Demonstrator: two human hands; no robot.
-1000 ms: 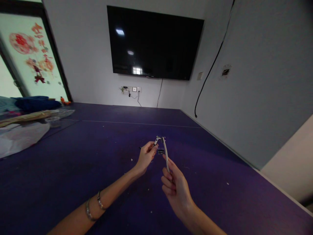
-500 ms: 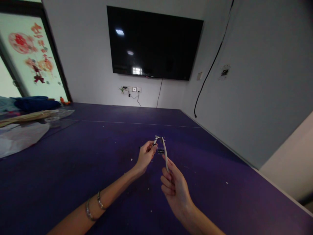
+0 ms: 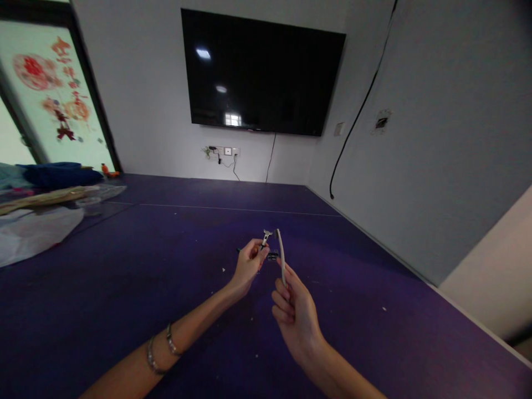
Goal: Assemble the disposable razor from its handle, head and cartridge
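Note:
My left hand (image 3: 248, 263) is closed in a pinch on a small razor (image 3: 266, 237), whose silver T-shaped head points up and away. My right hand (image 3: 300, 316) grips a toothbrush (image 3: 281, 252) by its pale handle, its dark bristles facing left. The brush head is close to the razor head, a small gap showing between them. Between my hands, lower down, appears a small black piece with pale markings (image 3: 272, 256); whether it lies on the purple surface (image 3: 199, 255) I cannot tell. A dark tip pokes out left of my left hand.
Small white scraps (image 3: 384, 308) dot the purple surface. Plastic bags (image 3: 37, 235) and folded blue cloth (image 3: 62, 175) lie at the far left. A black cable (image 3: 353, 122) hangs along the right wall, and a television (image 3: 266, 72) is mounted on the wall ahead.
The toothbrush head has drawn slightly away from the razor head, and my right hand has shifted a little up and left. The razor head stands slightly more upright.

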